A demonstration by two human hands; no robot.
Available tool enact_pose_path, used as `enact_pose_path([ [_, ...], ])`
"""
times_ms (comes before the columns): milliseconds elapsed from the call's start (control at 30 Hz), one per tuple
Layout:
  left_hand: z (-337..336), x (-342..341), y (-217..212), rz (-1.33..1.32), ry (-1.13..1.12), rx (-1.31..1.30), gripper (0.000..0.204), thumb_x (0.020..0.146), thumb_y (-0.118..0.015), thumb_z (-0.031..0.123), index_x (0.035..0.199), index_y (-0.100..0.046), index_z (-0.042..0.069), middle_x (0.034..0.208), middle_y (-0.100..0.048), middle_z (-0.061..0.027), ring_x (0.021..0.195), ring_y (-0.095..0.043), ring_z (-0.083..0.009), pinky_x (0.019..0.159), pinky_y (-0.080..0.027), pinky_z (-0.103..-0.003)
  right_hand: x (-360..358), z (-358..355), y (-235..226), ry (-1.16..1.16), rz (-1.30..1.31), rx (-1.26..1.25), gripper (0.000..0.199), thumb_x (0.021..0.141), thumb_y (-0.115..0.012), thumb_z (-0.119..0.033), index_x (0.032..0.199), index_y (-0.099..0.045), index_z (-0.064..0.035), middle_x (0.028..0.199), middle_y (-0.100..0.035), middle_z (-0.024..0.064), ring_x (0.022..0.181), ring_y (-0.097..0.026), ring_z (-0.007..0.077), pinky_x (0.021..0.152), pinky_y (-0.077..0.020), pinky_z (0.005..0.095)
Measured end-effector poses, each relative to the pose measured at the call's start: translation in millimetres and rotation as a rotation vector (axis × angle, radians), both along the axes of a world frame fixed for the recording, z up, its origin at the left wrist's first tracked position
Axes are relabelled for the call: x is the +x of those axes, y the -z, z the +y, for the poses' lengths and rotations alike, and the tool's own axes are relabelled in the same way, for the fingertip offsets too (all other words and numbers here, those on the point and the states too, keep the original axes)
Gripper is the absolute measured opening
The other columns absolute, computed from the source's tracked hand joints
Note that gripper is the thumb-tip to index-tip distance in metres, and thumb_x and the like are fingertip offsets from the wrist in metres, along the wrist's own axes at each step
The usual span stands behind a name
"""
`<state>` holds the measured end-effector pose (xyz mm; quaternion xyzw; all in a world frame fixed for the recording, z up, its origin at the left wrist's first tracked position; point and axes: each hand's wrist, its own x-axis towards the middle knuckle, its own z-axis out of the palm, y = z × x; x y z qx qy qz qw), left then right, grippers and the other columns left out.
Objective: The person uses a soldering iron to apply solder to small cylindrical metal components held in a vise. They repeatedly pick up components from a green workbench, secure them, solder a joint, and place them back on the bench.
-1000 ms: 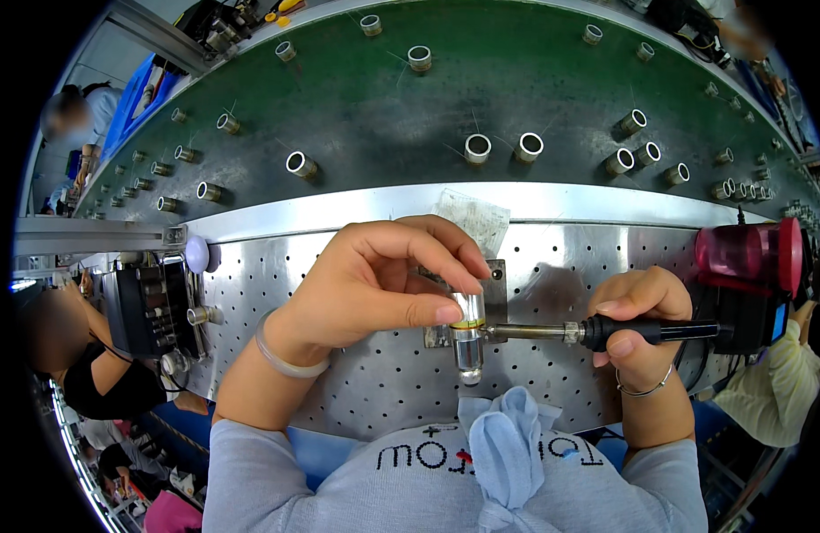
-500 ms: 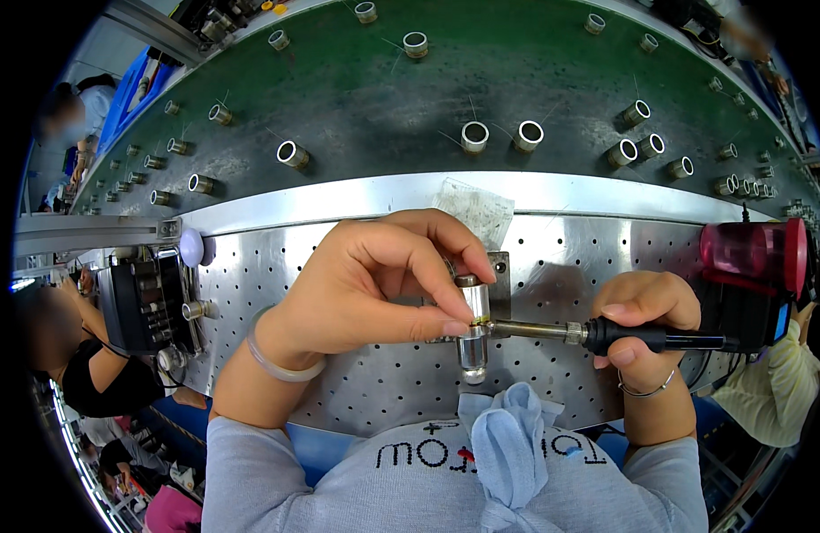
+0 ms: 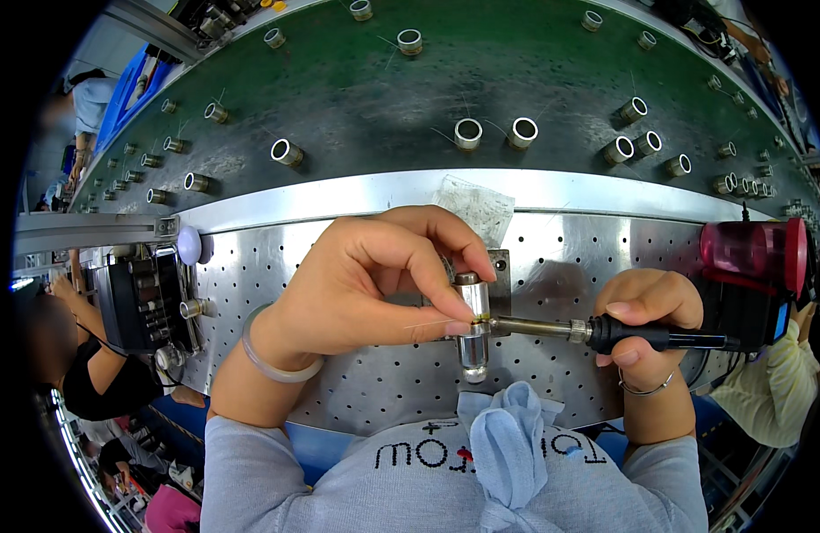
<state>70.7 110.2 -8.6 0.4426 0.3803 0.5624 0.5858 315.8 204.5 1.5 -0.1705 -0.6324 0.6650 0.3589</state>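
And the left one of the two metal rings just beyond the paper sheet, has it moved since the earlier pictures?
Yes, slightly: the metal ring has shifted to the left, judged against the paper sheet.

I'm seeing a pale blue knit top (image 3: 383, 497) with matching sleeves (image 3: 250, 457), dark dotted lettering (image 3: 416, 457) and a knotted cloth tie (image 3: 507, 444); a whitish bangle (image 3: 281, 373) is circling the left wrist (image 3: 269, 330), a slim silvery bracelet (image 3: 641, 392) is ringing the right wrist (image 3: 657, 373)
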Motion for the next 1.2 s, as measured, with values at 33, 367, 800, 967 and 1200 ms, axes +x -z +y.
enact_pose_path([
  [33,0.2,-0.2,1.0,0.003,-0.001,0.013,0.016,0.061,-0.076,-0.004,0.071,-0.068,0.004,0.095,-0.06,-0.0193,0.087,-0.06,-0.0221,0.076,-0.049,-0.026,-0.3,0.2,0.2,-0.003,0.004,-0.003,0.027,0.063,-0.078,-0.001,0.084,-0.062,-0.0001,0.069,-0.061,0.0084,0.056,-0.056,0.0158,0.053,-0.0439,0.025],
  [367,0.1,-2.7,1.1,0.023,0.009,0.036,0.018,0.06,-0.076,-0.004,0.074,-0.069,0.005,0.095,-0.06,-0.0191,0.088,-0.059,-0.0233,0.077,-0.049,-0.028,-0.8,0.0,0.3,0.001,-0.013,-0.026,0.028,0.062,-0.078,0.0,0.084,-0.062,0.0003,0.07,-0.061,0.0085,0.058,-0.057,0.016,0.053,-0.0437,0.0249],
  [800,2.3,-4.6,-4.5,-0.048,0.046,-0.064,0.019,0.063,-0.074,-0.004,0.081,-0.069,0.0,0.095,-0.06,-0.0196,0.088,-0.06,-0.024,0.075,-0.05,-0.028,0.4,3.2,2.3,-0.005,-0.017,-0.031,0.026,0.062,-0.076,0.001,0.082,-0.061,0.0011,0.073,-0.062,0.0096,0.059,-0.058,0.0167,0.054,-0.0452,0.0257],
  [967,3.0,-5.0,-3.8,-0.144,0.072,-0.262,0.025,0.069,-0.07,-0.003,0.093,-0.065,-0.005,0.095,-0.061,-0.0183,0.088,-0.06,-0.0232,0.076,-0.05,-0.028,0.1,4.6,1.0,-0.011,-0.025,0.017,0.025,0.062,-0.076,0.001,0.082,-0.061,0.0005,0.072,-0.062,0.0098,0.059,-0.058,0.0171,0.054,-0.0453,0.0259],
  [1200,3.2,-7.5,-5.6,-0.124,0.101,-0.279,0.033,0.069,-0.071,-0.001,0.1,-0.063,-0.006,0.096,-0.062,-0.0173,0.091,-0.061,-0.0234,0.075,-0.052,-0.027,-1.2,3.8,0.9,-0.018,-0.029,0.016,0.026,0.062,-0.077,0.0,0.082,-0.06,-0.0001,0.069,-0.061,0.0095,0.055,-0.057,0.0171,0.051,-0.0441,0.0257],
])
